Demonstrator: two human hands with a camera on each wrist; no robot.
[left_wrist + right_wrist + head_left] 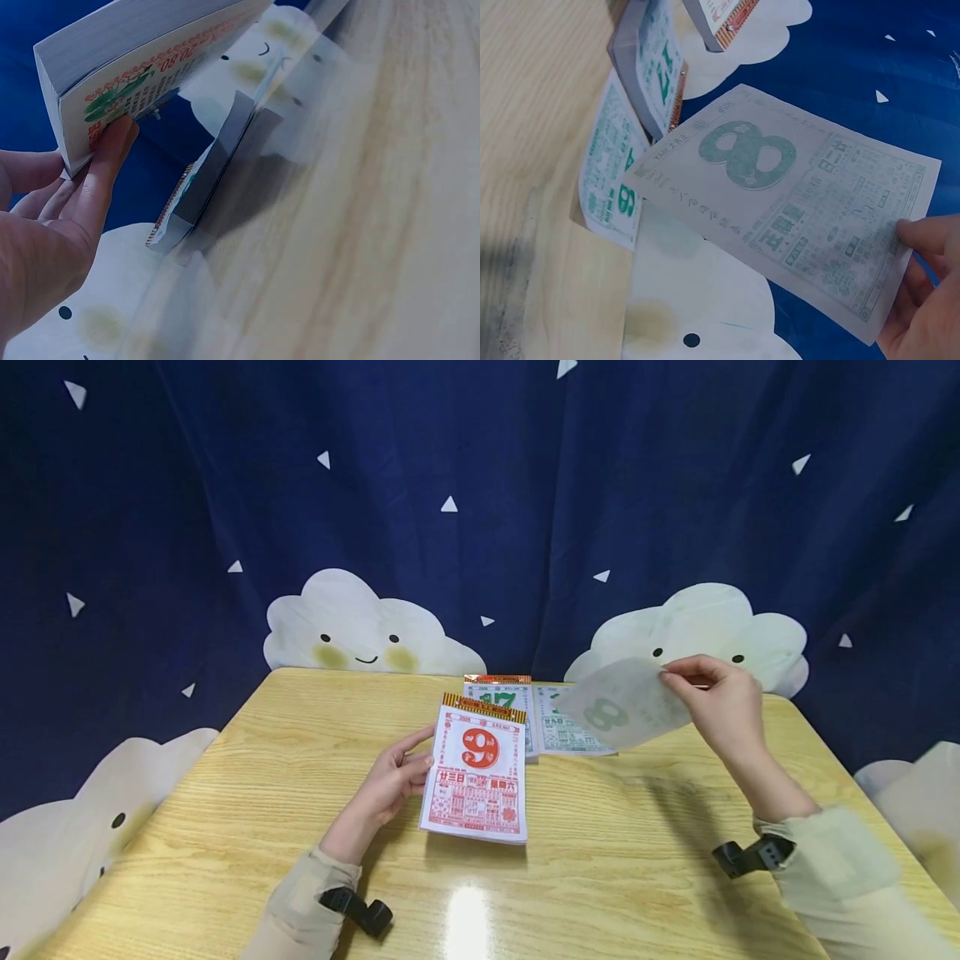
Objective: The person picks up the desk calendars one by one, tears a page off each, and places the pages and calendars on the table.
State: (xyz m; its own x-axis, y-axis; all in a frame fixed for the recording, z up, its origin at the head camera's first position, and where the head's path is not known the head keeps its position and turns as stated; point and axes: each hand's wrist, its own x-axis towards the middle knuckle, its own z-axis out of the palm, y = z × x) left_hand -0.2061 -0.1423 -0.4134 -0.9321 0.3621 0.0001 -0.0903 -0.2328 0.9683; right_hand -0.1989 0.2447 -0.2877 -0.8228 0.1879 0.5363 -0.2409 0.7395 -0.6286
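My left hand (392, 781) holds a thick tear-off calendar pad (474, 781) by its left edge, raised off the table. A red 9 is on its top page, under a gold-and-black striped binding. The left wrist view shows the pad's thick page edges (127, 45), with thumb and fingers on opposite sides. Over to the right, my right hand (723, 706) pinches a thin loose calendar page (802, 217) by one end. A green 8 shows on that page, which hangs in the air, tilted, in front of the far table edge.
A second calendar pad (660, 67) with a green 17 lies near the table's far edge, partly behind the held pad. Right beside it are loose green-printed pages (570, 739). A dark blue curtain (495, 552) with white clouds stands behind the wooden table (300, 760).
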